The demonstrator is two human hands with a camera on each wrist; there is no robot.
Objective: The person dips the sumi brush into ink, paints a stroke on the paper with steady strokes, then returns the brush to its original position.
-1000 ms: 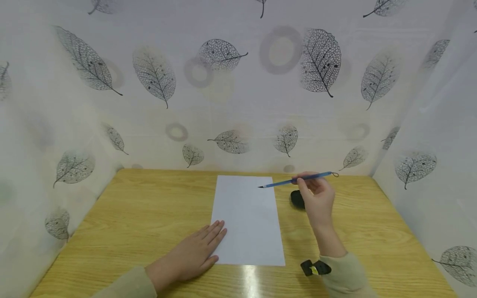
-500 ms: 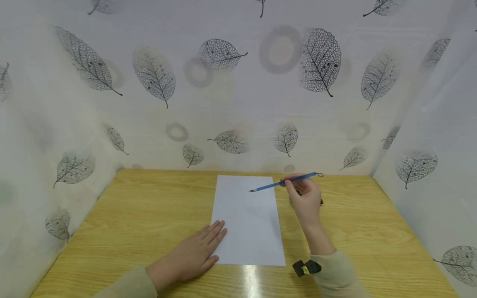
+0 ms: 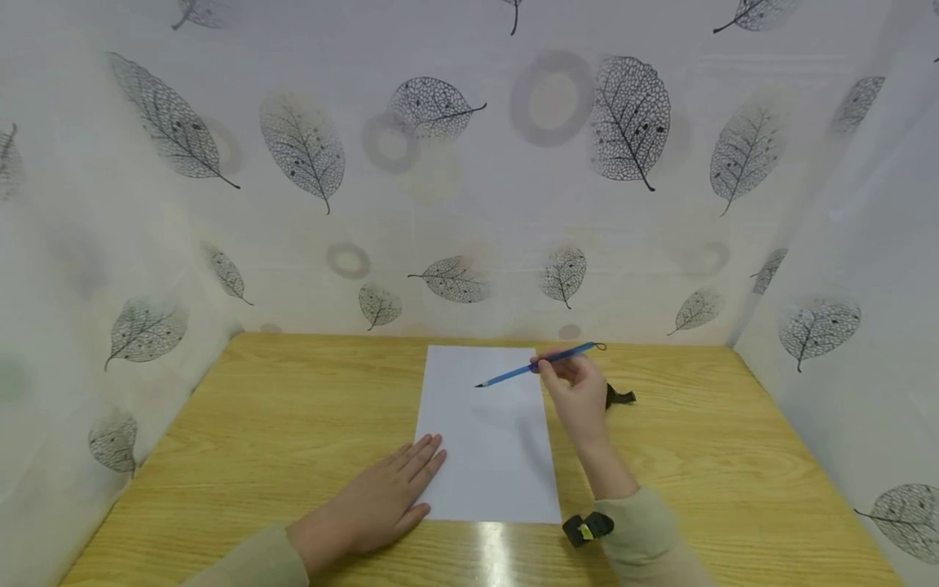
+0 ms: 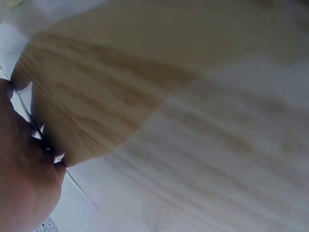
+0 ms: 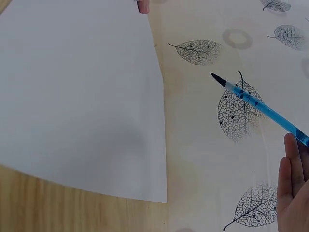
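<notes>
At mid-table, white sheet (image 3: 487,465) flat on wood-grain table (image 3: 293,408). From its 8 o'clock, left hand (image 3: 377,499): fingers straight, resting over paper's edge, gripping nothing. At sheet's 2 o'clock, right hand (image 3: 579,395): fingers bent, pinching blue brush (image 3: 506,376); dark tip above paper, pointing between 8 and 9. Black item (image 3: 622,397) at that hand's 3 o'clock, partly hidden.

The sheet (image 3: 491,465) is laid on the table (image 3: 293,399), before the curtain (image 3: 469,196). Its near left edge is overlapped by the left hand (image 3: 377,501). Above its far part the brush (image 3: 513,373) is held by the right hand (image 3: 579,403), behind which an object (image 3: 622,397) is partly hidden.
</notes>
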